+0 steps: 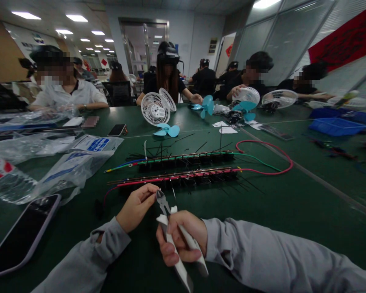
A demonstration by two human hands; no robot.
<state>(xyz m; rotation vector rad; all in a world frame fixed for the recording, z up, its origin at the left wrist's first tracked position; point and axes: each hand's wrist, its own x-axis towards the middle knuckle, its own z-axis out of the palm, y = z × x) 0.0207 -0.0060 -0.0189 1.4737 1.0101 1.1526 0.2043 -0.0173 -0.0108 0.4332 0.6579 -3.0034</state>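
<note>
My right hand (183, 238) is wrapped round the white handles of a pair of cutters (163, 202), whose metal jaws point up and away from me. Just left of the jaws, my left hand (137, 206) is closed with thumb and forefinger together; what it pinches is too small to name. Beyond both hands lie two long black strips side by side. The nearer strip (183, 177) carries a red wire, the farther strip (186, 159) a green one. Thin black ties stick out from both, and one white tie (145, 149) stands up at the farther strip.
A phone (22, 232) and a water bottle (9, 181) lie at the left beside plastic bags (79, 162). Across the green table (280, 215) are white fan grilles (155, 109), blue fan blades (167, 130), blue trays (337, 126) and several seated people.
</note>
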